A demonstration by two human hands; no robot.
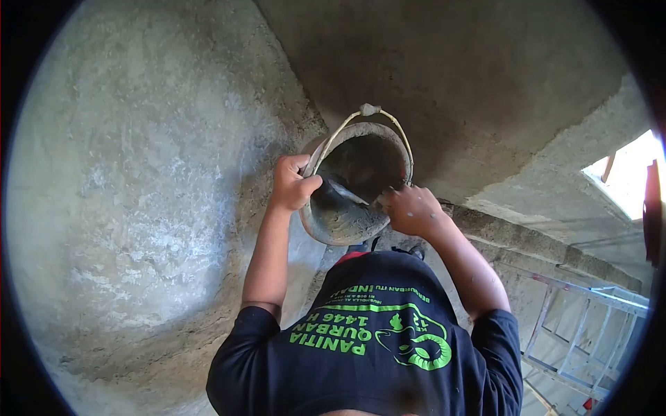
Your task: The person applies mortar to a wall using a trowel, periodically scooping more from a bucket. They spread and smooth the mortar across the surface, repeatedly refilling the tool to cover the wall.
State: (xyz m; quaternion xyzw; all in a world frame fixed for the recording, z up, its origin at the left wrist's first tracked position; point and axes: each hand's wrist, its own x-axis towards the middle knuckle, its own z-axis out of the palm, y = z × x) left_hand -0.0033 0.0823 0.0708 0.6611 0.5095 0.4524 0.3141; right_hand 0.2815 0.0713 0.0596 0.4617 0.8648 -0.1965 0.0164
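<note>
A mortar-crusted bucket (399, 154) is held up in front of my chest, tilted so that I see into its mouth. My left hand (293, 184) is closed on the left side of its rim, with the thumb over the edge. Closed at the lower right of the rim, my right hand (414, 210) grips what looks like a trowel (347, 193). The metal blade points into the bucket; its handle is hidden by my fingers. Grey, wet-looking residue coats the inside wall. The wire bail (397, 123) stands up in an arc over the far rim.
A rough plastered wall (152, 173) rises close on the left. Ahead is a darker cement surface (444, 76). A bright opening (628, 173) lies at the right, above a concrete ledge (534, 243). Metal scaffold frames (579, 333) stand at the lower right.
</note>
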